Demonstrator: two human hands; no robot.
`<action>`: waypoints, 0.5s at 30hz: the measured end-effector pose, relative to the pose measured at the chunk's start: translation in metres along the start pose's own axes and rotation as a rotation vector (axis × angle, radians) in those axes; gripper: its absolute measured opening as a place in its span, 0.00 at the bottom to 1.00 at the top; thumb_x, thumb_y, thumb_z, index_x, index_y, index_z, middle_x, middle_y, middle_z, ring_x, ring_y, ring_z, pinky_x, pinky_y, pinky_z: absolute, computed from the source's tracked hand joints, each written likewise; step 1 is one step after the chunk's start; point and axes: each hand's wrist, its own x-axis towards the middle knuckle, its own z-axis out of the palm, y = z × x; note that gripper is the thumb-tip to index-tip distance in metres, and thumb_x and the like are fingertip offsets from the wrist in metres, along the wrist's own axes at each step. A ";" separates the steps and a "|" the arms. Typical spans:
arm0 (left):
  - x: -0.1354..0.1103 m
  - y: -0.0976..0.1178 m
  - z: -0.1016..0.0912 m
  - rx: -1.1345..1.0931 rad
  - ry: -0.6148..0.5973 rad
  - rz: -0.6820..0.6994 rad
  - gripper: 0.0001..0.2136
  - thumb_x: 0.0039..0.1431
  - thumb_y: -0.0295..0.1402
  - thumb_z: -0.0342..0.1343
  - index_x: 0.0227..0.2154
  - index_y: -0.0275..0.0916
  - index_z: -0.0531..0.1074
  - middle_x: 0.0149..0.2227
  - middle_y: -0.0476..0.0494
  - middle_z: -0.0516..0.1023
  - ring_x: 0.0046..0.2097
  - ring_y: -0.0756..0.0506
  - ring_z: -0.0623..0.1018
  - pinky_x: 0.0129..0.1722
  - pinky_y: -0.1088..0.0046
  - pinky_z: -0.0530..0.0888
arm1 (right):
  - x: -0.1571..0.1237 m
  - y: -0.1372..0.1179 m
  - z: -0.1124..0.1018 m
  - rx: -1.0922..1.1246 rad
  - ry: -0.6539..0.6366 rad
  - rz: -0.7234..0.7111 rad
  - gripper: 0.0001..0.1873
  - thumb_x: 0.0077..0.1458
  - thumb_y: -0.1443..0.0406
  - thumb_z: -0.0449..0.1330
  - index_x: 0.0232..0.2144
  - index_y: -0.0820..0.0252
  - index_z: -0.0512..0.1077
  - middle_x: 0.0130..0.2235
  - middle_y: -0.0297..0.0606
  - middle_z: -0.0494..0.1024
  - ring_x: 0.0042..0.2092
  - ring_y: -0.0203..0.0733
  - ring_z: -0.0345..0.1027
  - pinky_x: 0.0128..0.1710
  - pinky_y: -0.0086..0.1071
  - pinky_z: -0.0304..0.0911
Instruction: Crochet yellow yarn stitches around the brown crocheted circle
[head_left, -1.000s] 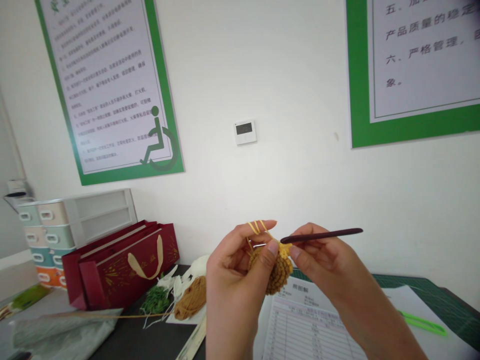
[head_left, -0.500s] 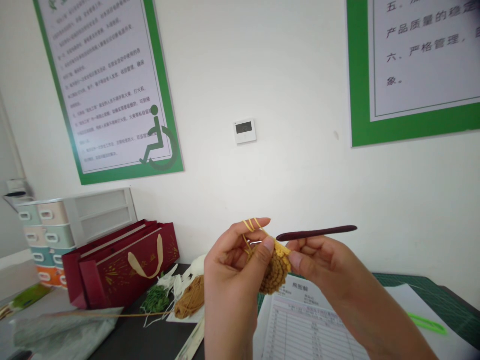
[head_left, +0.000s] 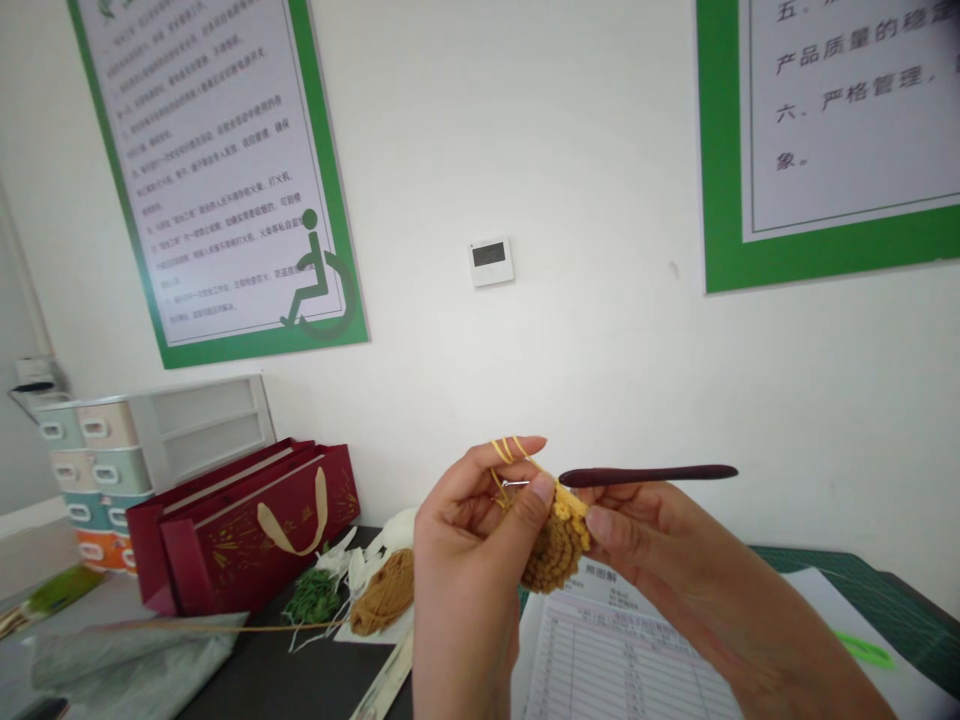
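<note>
A round crocheted piece (head_left: 555, 553), brown with a yellow edge, is held up between both hands. My left hand (head_left: 480, 520) is closed on its left side, thumb across the front, with yellow yarn (head_left: 510, 449) wound around the raised index finger. My right hand (head_left: 637, 525) pinches the yellow edge from the right. A crochet hook (head_left: 649, 475) with a dark handle lies nearly level along the top of the right fingers. Its thin metal tip shows by the left fingers; how it passes through the stitches is hidden.
Below the hands lie printed sheets (head_left: 622, 660) on a green cutting mat (head_left: 825, 565). To the left are a brown yarn ball (head_left: 384, 595), green yarn (head_left: 311, 597), a red gift bag (head_left: 262, 530) and a drawer unit (head_left: 202, 420). A bright green clip-like object (head_left: 866, 650) lies right.
The hook handle has slid a little to the right and turned more level. Both hands and the crocheted piece have shifted slightly right, and more of the round piece shows.
</note>
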 end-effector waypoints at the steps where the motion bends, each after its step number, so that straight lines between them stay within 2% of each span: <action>1: 0.000 0.000 0.000 0.000 0.001 -0.002 0.09 0.49 0.23 0.71 0.34 0.37 0.84 0.27 0.50 0.78 0.26 0.56 0.75 0.27 0.86 0.72 | 0.001 0.001 0.000 0.012 -0.008 -0.005 0.11 0.57 0.57 0.70 0.40 0.55 0.81 0.39 0.38 0.82 0.45 0.43 0.72 0.51 0.38 0.63; 5: 0.000 -0.002 -0.001 0.011 0.007 -0.004 0.09 0.49 0.23 0.71 0.35 0.38 0.84 0.27 0.50 0.78 0.26 0.55 0.75 0.27 0.85 0.72 | 0.003 0.003 -0.002 0.042 -0.043 -0.016 0.09 0.58 0.58 0.69 0.39 0.56 0.80 0.41 0.39 0.82 0.45 0.42 0.72 0.50 0.36 0.64; 8: 0.001 -0.002 -0.001 0.015 0.014 0.004 0.09 0.49 0.24 0.71 0.34 0.38 0.84 0.27 0.50 0.78 0.27 0.55 0.75 0.28 0.84 0.72 | 0.004 0.003 -0.002 0.073 -0.081 0.002 0.11 0.61 0.59 0.66 0.42 0.57 0.81 0.42 0.41 0.82 0.46 0.43 0.73 0.48 0.35 0.65; 15: 0.001 -0.001 0.000 0.011 0.009 0.005 0.09 0.48 0.24 0.71 0.34 0.38 0.84 0.26 0.51 0.78 0.25 0.55 0.74 0.27 0.84 0.72 | 0.004 0.001 0.000 0.099 -0.109 0.032 0.12 0.65 0.60 0.61 0.46 0.58 0.81 0.45 0.45 0.82 0.50 0.46 0.73 0.53 0.40 0.65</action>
